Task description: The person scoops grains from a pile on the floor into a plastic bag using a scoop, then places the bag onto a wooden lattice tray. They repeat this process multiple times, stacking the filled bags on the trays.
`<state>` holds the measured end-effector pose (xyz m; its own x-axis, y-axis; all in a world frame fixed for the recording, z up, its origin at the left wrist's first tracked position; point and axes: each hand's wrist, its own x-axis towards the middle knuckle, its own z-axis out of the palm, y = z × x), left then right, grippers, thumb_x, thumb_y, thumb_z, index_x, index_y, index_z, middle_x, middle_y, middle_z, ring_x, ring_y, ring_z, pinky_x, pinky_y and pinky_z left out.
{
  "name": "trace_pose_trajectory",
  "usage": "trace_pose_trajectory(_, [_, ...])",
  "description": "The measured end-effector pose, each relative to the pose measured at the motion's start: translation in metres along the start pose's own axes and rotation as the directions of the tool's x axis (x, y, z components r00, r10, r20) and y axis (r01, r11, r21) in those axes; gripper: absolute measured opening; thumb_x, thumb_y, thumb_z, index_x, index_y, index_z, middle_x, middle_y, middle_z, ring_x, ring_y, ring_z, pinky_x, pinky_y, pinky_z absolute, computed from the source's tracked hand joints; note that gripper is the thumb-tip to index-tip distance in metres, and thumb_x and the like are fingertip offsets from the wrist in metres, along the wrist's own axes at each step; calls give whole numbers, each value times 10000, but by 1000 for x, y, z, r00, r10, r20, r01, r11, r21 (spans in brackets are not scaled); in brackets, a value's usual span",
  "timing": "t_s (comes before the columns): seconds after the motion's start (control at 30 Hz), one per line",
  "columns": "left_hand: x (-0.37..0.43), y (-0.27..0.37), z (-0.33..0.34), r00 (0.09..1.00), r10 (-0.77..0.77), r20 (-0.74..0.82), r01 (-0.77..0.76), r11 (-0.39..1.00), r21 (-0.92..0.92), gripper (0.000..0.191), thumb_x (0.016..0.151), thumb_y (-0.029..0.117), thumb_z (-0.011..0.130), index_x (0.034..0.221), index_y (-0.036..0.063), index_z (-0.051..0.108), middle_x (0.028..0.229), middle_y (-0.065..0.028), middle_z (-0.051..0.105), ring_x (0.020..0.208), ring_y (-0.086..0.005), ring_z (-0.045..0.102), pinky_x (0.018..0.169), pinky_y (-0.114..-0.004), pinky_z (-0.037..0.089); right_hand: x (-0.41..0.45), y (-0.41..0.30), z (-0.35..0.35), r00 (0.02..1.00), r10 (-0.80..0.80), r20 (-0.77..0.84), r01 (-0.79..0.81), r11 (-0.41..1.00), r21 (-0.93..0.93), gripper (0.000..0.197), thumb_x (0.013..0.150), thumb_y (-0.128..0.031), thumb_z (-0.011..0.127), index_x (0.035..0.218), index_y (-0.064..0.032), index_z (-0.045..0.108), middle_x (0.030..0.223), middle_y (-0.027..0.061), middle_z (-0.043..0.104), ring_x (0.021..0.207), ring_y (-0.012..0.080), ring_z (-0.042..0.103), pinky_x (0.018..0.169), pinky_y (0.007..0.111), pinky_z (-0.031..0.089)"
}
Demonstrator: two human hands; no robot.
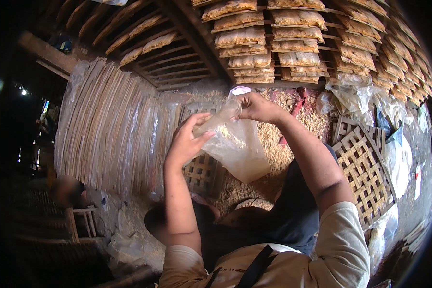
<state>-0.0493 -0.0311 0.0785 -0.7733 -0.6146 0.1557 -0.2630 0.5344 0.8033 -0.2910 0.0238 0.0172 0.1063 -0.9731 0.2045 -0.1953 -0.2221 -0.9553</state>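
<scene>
A translucent plastic sheet or bag (241, 151) with pale crumbs on it hangs between my hands. My left hand (192, 138) holds its left side, thumb and fingers around the plastic. My right hand (253, 108) pinches its gathered upper part. Below the plastic lies a woven bamboo lattice tray (203, 172), partly covered. Loose yellowish crumbs (273, 144) are heaped beside and under the sheet, on a reddish surface.
A long row of thin boards and plastic sheets (108, 133) stands at left. Racks hold many wrapped tan slabs (241, 36) at the top and right. Another woven lattice (363, 172) and crumpled plastic (360, 93) lie at right. A blurred person's head (67, 190) is at lower left.
</scene>
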Motion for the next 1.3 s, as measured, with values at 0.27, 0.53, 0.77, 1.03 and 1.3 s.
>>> trace_pose_trajectory(0.27, [13,-13,15,979,-52,-197,74,992,107,166,920,168,609,946,4,595,746,-91,625,682,-130,579,629,-295,458,-1,-11,-13,993,92,73,-71,967,-243,428,736,-322,804,997,-20,650,851,119,674,818,204,625,750,347,476])
trace_pose_trajectory(0.53, [14,-2,15,994,-11,-110,34,976,214,171,915,155,614,1004,12,588,806,-65,647,745,-119,563,675,-281,461,-5,-31,-12,993,115,-13,-115,971,-210,413,773,-307,770,1073,-50,647,874,109,673,813,189,619,755,346,473])
trace_pose_trajectory(0.77, [26,2,20,993,-89,-84,94,994,50,150,909,133,603,993,9,611,729,-86,625,666,-102,546,614,-279,445,2,-24,4,994,-106,-3,105,988,-112,429,725,-256,776,1088,-73,640,882,101,676,808,173,626,722,314,474])
trace_pose_trajectory(1.03, [25,-13,12,966,45,-255,16,972,234,206,893,246,621,876,43,650,641,-173,575,526,-267,546,535,-349,429,5,-10,-16,987,157,-36,-160,938,-308,335,743,-232,738,1019,-49,695,865,88,707,857,193,661,793,315,503])
trace_pose_trajectory(1.3, [33,-5,10,988,-87,-128,127,928,350,298,926,268,599,889,-24,647,597,-103,488,596,-87,415,553,-298,404,7,-28,-5,991,117,-66,-127,974,-189,268,860,-275,699,1004,-49,702,797,66,707,765,128,640,754,283,495])
